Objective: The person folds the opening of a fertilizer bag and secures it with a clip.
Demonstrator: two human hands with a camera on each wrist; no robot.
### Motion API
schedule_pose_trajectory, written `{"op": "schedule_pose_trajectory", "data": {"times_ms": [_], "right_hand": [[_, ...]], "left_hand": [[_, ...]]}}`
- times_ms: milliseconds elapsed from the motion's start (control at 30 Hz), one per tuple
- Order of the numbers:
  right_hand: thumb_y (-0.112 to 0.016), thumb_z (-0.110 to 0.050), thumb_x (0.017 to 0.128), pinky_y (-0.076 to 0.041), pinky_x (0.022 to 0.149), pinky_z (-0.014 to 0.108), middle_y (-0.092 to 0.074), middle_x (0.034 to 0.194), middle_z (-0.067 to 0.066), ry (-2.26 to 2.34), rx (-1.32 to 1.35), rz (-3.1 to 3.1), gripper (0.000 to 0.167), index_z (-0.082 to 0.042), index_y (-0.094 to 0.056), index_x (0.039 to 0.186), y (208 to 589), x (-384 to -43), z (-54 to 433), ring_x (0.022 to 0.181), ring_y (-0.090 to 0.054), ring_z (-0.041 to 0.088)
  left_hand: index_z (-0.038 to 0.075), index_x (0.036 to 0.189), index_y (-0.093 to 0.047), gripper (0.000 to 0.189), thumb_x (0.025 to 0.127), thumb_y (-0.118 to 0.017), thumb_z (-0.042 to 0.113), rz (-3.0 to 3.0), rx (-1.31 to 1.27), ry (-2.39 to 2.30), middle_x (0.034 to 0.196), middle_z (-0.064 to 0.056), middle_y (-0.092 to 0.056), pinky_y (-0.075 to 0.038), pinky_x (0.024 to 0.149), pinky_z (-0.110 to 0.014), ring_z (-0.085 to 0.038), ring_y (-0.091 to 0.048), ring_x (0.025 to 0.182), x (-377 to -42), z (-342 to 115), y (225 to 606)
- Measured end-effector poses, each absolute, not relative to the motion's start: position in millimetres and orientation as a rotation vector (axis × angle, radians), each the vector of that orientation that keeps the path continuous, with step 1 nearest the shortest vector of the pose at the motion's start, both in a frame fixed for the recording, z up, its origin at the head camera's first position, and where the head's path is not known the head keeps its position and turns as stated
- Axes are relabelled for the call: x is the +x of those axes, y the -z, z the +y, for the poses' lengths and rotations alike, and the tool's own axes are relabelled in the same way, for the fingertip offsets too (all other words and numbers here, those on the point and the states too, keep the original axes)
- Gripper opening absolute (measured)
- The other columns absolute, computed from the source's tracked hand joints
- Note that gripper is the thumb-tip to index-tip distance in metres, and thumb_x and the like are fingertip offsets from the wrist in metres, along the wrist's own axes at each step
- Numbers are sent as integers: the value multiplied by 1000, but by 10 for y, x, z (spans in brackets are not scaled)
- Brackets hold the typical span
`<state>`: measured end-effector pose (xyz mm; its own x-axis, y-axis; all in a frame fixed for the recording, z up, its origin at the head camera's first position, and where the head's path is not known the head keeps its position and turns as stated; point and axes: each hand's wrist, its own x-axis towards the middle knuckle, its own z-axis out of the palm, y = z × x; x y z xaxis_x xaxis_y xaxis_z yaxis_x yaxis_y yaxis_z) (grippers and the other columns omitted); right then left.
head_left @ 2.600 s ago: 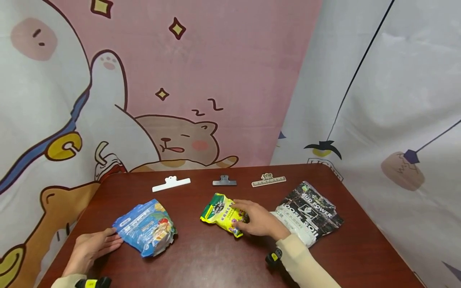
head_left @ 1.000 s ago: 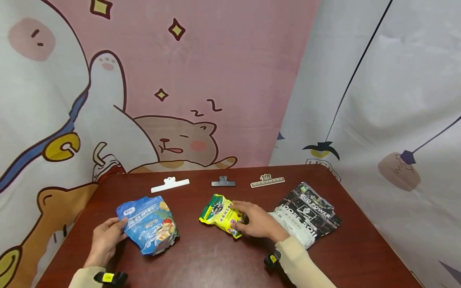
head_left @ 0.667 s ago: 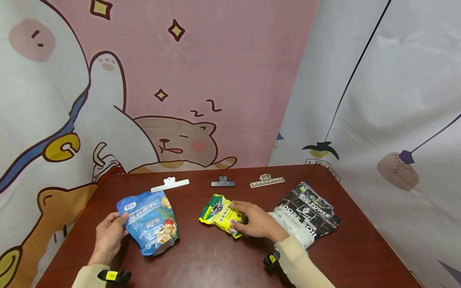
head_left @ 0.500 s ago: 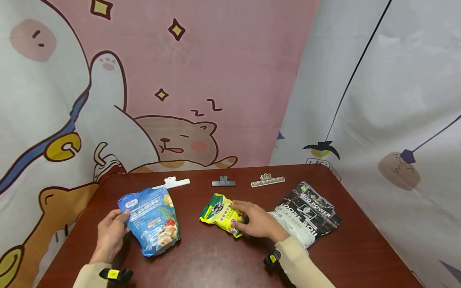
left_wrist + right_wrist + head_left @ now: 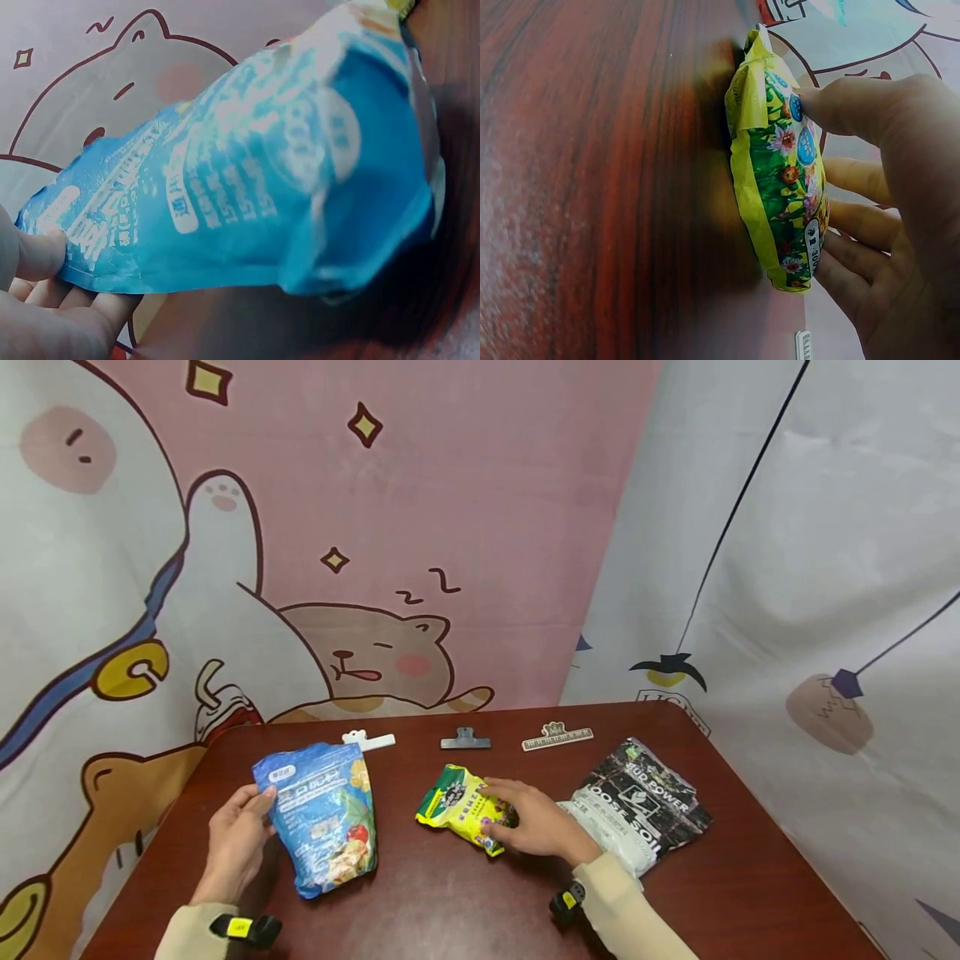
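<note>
My left hand (image 5: 238,839) pinches the upper left edge of a blue printed bag (image 5: 322,827), thumb on its front and fingers behind. In the left wrist view the bag (image 5: 225,187) stands tilted up, its lower end near the table. My right hand (image 5: 536,818) rests lightly on a small yellow and green packet (image 5: 465,806) lying on the table. The right wrist view has the thumb and fingertips touching the top face of the packet (image 5: 784,180), not wrapped around it. To the right of that hand lies a black and white bag (image 5: 645,806) lettered LOOSE SOIL, partly behind the forearm.
Along the far side of the brown table (image 5: 420,902) lie a white clip (image 5: 375,741), a dark grey clip (image 5: 465,740) and a gold clip (image 5: 557,737). The blue bag covers part of the white one. A cartoon-printed cloth (image 5: 480,527) hangs behind.
My left hand has gone from lying beside the blue bag to gripping its edge. The bag's top has risen and shifted right, over the white clip. My right hand stays on the packet.
</note>
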<state>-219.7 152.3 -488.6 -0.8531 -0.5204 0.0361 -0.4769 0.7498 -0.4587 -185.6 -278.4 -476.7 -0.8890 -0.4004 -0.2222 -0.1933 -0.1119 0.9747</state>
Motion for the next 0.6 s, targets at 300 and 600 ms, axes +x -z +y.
{"op": "schedule_pose_trajectory", "data": {"times_ms": [300,600], "right_hand": [[-70,-44,94,-43,115,53,-47,160,5,732,-840,2839,60,-20,-57,147,4879,-2215,1520,145,-48,26],[-72,-43,93,-44,114,52,-49,159,5,729,-868,2839,61,-19,-58,147,4892,-2237,1514,144,-49,27]], "left_hand": [[7,115,-57,26,104,-60,31,-1992,559,2176,83,9,-65,-52,67,-22,-9,-59,75,-1865,-2736,4679],[9,114,-61,28,101,-64,33,-1981,388,2210,88,10,-71,-55,69,-24,-9,-63,77,-1844,-2701,4632]]}}
